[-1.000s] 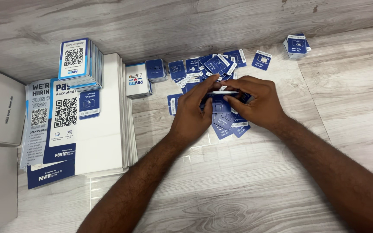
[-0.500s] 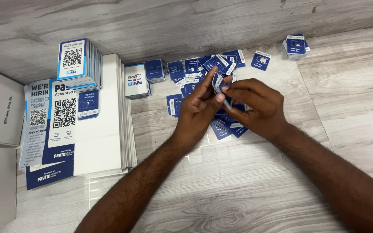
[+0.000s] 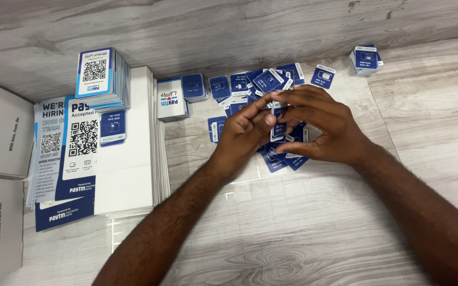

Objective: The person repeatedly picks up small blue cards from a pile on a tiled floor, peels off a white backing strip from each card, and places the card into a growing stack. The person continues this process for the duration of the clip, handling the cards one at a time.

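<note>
head | small blue-and-white card (image 3: 278, 127), upright, pinched between left grip (image 3: 245, 130) and right grip (image 3: 322, 127) | one held; loose cards (image 3: 250, 82) beneath too overlapped to count

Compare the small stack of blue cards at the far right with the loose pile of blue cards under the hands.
The small stack is squared up; the loose pile is fanned out and overlapping. The stack sits alone and untouched; the pile lies under the left hand and right hand, which hold cards above it. Both are small blue cards with white strips.
</note>
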